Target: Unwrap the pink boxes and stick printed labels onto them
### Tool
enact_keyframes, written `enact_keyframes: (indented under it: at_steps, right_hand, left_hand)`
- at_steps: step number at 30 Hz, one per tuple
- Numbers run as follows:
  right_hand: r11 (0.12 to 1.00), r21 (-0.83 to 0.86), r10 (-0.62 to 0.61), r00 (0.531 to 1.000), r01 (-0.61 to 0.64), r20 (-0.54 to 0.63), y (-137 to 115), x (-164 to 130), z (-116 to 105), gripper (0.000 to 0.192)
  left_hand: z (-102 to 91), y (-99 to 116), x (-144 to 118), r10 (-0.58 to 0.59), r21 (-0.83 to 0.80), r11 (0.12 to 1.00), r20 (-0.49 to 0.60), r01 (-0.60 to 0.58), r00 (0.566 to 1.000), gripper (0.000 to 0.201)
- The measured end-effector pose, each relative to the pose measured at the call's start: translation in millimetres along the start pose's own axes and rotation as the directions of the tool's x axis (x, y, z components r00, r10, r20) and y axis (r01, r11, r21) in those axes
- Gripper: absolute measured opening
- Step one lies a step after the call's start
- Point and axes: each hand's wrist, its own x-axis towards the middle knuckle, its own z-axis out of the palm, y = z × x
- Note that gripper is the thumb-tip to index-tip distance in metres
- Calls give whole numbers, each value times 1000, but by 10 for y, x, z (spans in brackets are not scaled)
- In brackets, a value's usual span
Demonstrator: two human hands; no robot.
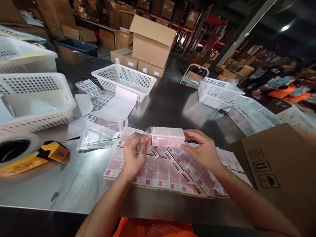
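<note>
One pink-and-white box (pixel 168 136) sits between two hands. The left hand (pixel 134 149) pinches clear wrapper (pixel 142 142) at its left end, fingertips nearly together; the right hand (pixel 201 148) grips the other end, thumb and fingers parted around it. Beneath lie many pink packs (pixel 151 171), too overlapped to count; beyond, slightly left, one white basket (pixel 145 80).

A pinkish box (pixel 168 137) (clear-wrapped) is held crosswise

Red racks (pixel 214 23) are stacked with brown cartons (pixel 168 8), grey floor (pixel 172 69) is partly exposed, and the dimness overhead is broken by a bright lamp (pixel 285 28)
</note>
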Motion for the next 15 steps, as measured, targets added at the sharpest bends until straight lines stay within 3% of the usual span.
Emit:
enact_keyframes:
  at_steps: [3,5,7,10,12,15]
  right_hand:
    - [953,197,219,973,-229,70,46,17,27,46]
    - [876,353,299,944,-329,139,46,22,39,46]
    - [818,468,318,941,-334,116,36,26,13,40]
    - [825,515,336,935,-232,-118,76,13,-190,33]
    - [872,456,336,893,-175,-299,158,-55,-464,30]
    - [934,316,310,817,-166,-486,275,-291,-940,24]
  left_hand:
    - [23,12,-50,98,-38,994,-9,-99,995,21]
    - [48,-5,-85,52,-154,987,22,-48,998,23]
    - [55,-34,-98,-26,-276,961,-3,24,1000,27]
    - [-10,-58,-44,-112,-378,925,-153,46,982,31]
    - [-119,-47,18,-130,-414,910,-251,15,959,32]
    - [-427,-61,49,-95,-342,936,-466,-80,880,41]
